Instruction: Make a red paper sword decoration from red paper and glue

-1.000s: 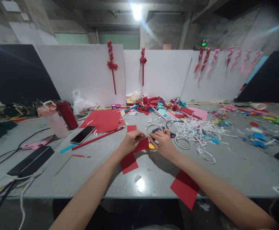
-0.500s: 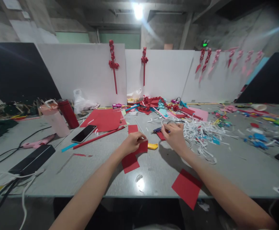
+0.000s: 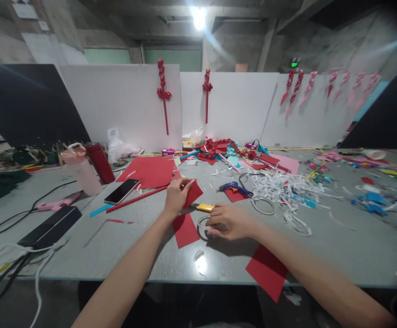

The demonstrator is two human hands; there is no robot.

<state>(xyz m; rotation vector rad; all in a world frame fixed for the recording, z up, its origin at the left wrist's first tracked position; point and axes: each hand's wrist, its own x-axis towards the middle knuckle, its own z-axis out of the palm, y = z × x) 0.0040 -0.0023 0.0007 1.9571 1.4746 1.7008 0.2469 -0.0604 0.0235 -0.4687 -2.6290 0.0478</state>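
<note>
A red square of paper (image 3: 268, 273) overhangs the near edge of the grey worktop (image 3: 116, 237), nearer than the yellow-handled cutter (image 3: 205, 208) and to its right. A red paper rectangle (image 3: 185, 231) lies flat, nearer than the cutter and to its left; it is best left uncreased.

Just nearer than the cutter's right end, the right hand (image 3: 231, 222) curls its fingers over a pale, ring-shaped loop (image 3: 201, 228). Whether that grip is closed on the loop or only rests there, I cannot tell. A light touch on the rim should suit, with the wrist kept off the cutter.

Beyond the cutter's left end, the left hand (image 3: 177, 197) has its grip nearly closed, thumb and fingertips pinching the upper edge of a red paper piece (image 3: 194, 193). A pinch at the very edge should keep the paper flat; the fingers do well to clear the cutter's dark tip.

Farther off and right of the cutter, a blue glue gun (image 3: 233, 187) lies on more red paper (image 3: 236, 196); its nozzle deserves care.
</note>
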